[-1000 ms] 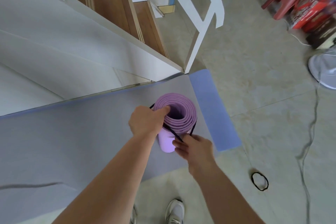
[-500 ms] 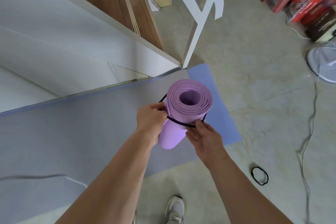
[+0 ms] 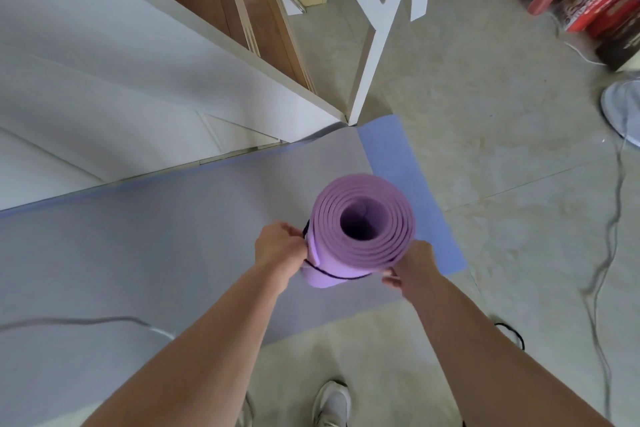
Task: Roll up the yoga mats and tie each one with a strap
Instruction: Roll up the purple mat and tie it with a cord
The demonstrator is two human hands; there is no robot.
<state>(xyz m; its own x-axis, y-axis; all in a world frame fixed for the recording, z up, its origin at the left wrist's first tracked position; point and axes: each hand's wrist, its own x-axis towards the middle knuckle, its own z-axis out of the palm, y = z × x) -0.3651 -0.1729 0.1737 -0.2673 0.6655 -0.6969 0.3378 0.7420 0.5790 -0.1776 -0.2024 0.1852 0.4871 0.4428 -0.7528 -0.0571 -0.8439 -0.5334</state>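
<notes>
- The step in hand looks like the tying: a purple yoga mat (image 3: pixel 360 229), already rolled, is held off the floor between both hands, with a thin black strap (image 3: pixel 337 276) looped around its lower part.
- The left hand (image 3: pixel 278 250) is pressed to the roll's left side, fingers curled and pinching the strap where it meets the mat.
- The right hand (image 3: pixel 410 265) grips the lower right side, fingers wrapped toward the strap (their tips are partly hidden behind the roll, so exactly what they pinch is unclear).
- The roll stands nearly upright, its long axis running almost straight toward the camera; the open spiral end faces up at the viewer and the far end points down at the floor.
- It hangs above a grey mat (image 3: pixel 173 253) lying flat, which overlaps a blue mat (image 3: pixel 398 163) beside it; both are not yet rolled.
- The next move likely calls for seating the strap snugly around the roll, without letting the layers loosen.
- A 2nd black strap (image 3: pixel 516 333) lies on the floor near the right forearm, probably for another mat.
</notes>
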